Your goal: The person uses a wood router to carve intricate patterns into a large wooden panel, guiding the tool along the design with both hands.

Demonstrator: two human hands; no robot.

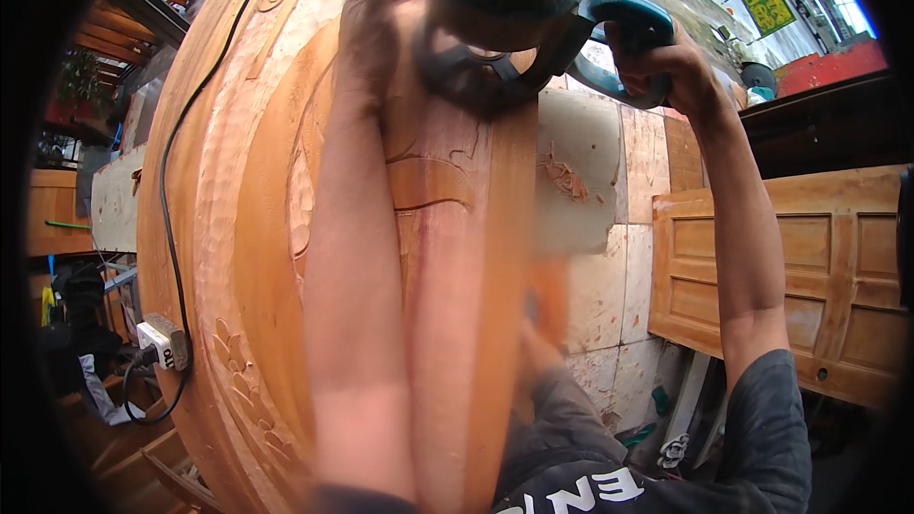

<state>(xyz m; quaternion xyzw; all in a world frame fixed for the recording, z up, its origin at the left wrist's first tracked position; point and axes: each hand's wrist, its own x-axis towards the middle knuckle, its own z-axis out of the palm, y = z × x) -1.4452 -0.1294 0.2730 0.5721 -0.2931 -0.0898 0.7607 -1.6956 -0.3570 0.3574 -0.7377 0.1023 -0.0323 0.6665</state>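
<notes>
One round-bodied, teal-and-black power tool (509,0) sits over the far right of one carved brown panel (262,162). Of two hands, the right hand (671,67) clasps its one visible loop handle (633,5); the left hand's (369,48) grip I cannot tell.

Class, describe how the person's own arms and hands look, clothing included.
The left grip and right grip are ungloved hands on bare forearms, no wristbands visible. The right sleeve is short and dark grey; only a dark edge of the left sleeve shows.
</notes>
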